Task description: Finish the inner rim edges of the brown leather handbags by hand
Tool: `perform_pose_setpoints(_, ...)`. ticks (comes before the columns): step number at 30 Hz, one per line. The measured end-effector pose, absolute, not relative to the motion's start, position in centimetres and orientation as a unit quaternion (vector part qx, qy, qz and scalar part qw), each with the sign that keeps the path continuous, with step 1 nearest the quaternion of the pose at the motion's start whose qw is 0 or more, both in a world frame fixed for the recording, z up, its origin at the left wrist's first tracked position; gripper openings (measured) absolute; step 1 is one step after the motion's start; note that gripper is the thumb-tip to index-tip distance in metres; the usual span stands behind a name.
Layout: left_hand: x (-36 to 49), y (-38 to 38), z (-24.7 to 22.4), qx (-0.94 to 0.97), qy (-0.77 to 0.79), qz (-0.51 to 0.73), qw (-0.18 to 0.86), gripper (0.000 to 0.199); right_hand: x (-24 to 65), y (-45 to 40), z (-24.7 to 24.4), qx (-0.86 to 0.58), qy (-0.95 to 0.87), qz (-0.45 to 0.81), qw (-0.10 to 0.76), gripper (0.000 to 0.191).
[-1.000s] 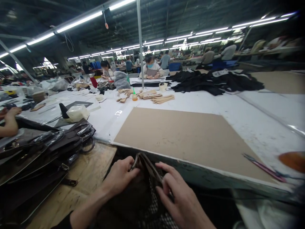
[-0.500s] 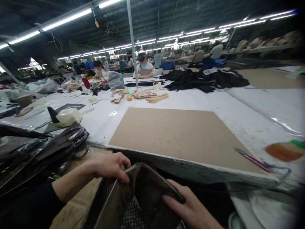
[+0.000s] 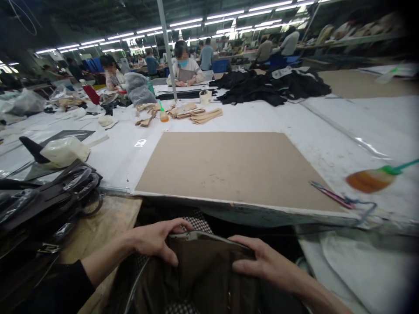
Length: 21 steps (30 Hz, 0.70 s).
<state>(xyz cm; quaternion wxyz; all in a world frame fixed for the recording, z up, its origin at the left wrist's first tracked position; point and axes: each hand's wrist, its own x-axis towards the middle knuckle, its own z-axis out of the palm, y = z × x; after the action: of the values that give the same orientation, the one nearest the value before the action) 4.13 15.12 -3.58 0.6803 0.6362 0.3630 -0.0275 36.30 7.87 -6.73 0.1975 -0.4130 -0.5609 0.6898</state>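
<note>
Below the table edge a bag (image 3: 206, 266) faces me with its mouth spread and its dark brown lining showing. Black-and-white checked fabric shows behind the rim and low inside. My left hand (image 3: 160, 240) grips the far rim at its left, thumb inside the lining and fingers over the outer side. On the right part of the same rim, my right hand (image 3: 255, 257) pinches the edge, its thumb also on the lining. The bag's lower part runs out of view.
A brown board (image 3: 222, 170) lies on the white table, with pink-handled tweezers (image 3: 332, 195) and an orange glue bottle (image 3: 371, 179) at right. Dark bags with plastic-wrapped handles (image 3: 81, 179) are piled at left. Black fabric pieces (image 3: 262, 85) lie farther back, where a co-worker (image 3: 185, 69) sits.
The far rim has been pulled out straighter between my hands, and more lining shows. Checked fabric now appears behind it. The view has tilted down and turned slightly right.
</note>
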Motion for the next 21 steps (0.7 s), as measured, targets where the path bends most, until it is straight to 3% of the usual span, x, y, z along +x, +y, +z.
perform_pose_setpoints(6,6.2,17.0,-4.7,0.637,0.387,-0.002,0.666,0.035,36.9,9.4,-7.0,-0.408,-0.572,0.684,0.196,0.041)
perform_pose_setpoints(21,7.6,17.0,-3.4,0.7,0.425,-0.04,0.573,0.035,35.8,9.5,-6.6,-0.438,-0.525,0.699,0.208,0.042)
